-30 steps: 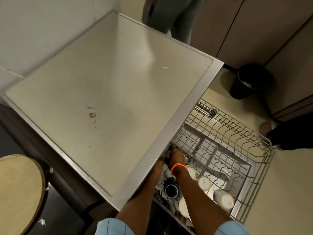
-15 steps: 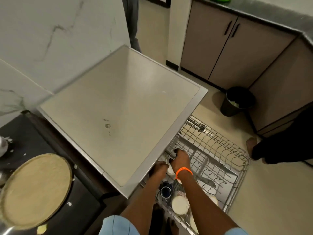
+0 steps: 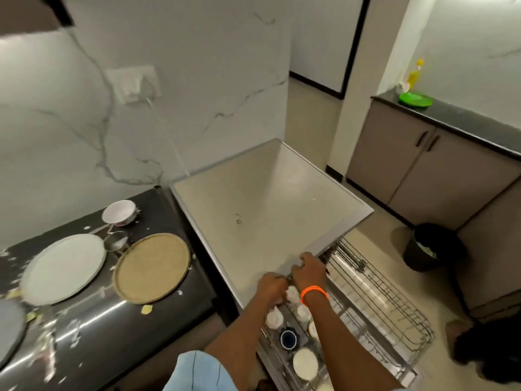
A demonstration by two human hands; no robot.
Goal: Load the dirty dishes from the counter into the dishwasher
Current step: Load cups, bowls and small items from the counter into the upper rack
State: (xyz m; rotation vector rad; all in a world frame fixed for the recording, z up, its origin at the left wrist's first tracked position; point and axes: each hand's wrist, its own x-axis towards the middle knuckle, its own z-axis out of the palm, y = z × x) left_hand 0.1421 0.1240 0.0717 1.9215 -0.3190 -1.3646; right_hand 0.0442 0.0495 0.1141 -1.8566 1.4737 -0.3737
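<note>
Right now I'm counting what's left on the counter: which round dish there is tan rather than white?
The tan plate, nearest the dishwasher. The white plate lies to its left; the white bowl sits behind, by the wall.

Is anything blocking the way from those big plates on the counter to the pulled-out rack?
Mostly no: the far half of the rack looks bare. Cups fill its near end, and both hands, left hand and right hand, sit at the dishwasher top's edge.

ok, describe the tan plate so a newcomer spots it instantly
Start at the dark counter left of the steel dishwasher top. Two large round plates lie flat there; the tan plate is the one nearer the dishwasher. Its matte, straw-coloured face sets it apart from the white plate beside it.
</note>
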